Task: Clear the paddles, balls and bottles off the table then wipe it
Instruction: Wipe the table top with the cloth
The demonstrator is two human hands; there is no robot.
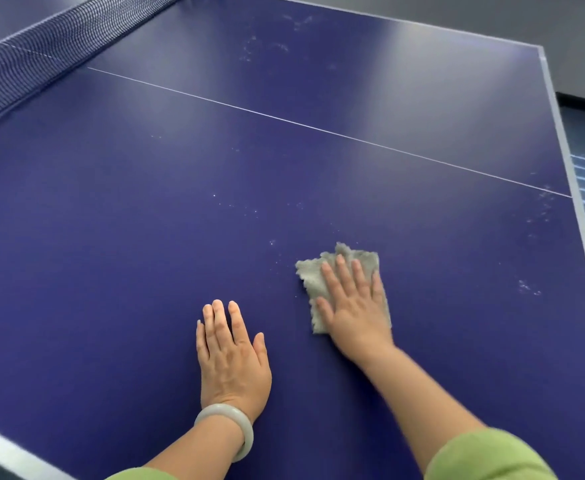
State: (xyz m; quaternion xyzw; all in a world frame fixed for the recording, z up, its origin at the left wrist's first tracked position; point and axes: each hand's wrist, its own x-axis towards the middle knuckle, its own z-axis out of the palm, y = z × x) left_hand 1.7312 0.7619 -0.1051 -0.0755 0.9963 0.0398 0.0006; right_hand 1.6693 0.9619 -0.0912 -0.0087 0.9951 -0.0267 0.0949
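Right hand, fingers spread flat, presses grey cloth on table, lower centre-right. Left hand flat, fingers together. Risk: upper-frame smudges missed if strokes fall short.

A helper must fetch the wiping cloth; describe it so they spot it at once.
Look at the blue table-tennis table, near side of the net. Right of the bangled left hand, the right hand presses flat on a grey cloth, the only ragged-edged thing there.
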